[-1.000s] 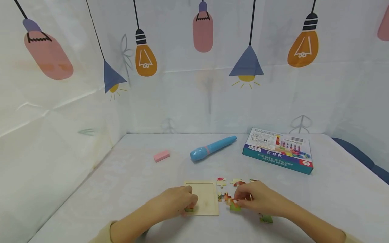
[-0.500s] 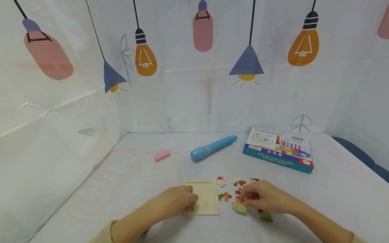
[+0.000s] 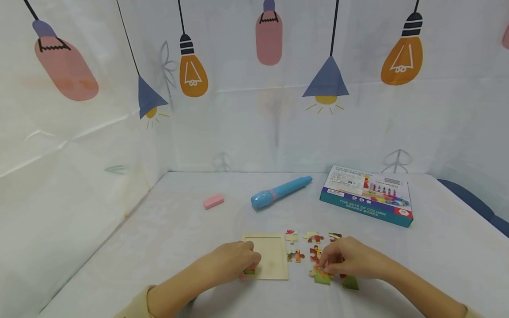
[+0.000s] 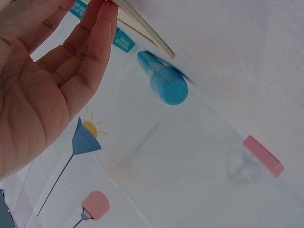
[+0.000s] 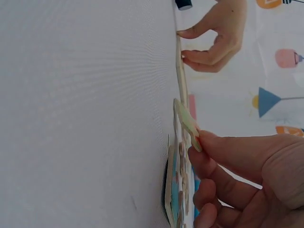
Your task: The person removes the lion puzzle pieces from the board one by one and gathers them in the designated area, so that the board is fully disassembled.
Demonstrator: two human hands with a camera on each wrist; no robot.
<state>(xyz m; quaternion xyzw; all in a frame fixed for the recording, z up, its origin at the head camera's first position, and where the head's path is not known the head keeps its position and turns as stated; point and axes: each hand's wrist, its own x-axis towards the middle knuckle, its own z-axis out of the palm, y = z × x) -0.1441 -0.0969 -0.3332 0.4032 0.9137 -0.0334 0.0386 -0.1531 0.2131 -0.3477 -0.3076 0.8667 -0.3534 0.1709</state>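
Note:
My left hand (image 3: 234,260) grips the left edge of a pale wooden puzzle tray (image 3: 272,258), thumb and curled fingers at its near left corner. A small green puzzle piece shows under those fingers. To the tray's right, my right hand (image 3: 351,259) pinches a puzzle piece (image 3: 322,276) with green and orange print between thumb and index finger. In the right wrist view this puzzle piece (image 5: 188,124) is tilted up from the table. Around it lie several other printed pieces, among them an orange piece (image 3: 295,255) and a red-brown piece (image 3: 314,238). My right hand partly covers some.
Farther back on the white table (image 3: 179,247) lie a pink block (image 3: 213,201), a blue microphone-shaped toy (image 3: 280,192) and a flat boxed bead set (image 3: 366,196). A white printed sheet (image 3: 238,128) hangs behind the table. A dark blue chair edge (image 3: 467,198) shows at right.
My right hand has slid to the right with the pinched piece, away from the tray and towards the right-hand pieces. My left hand stays at the tray's corner.

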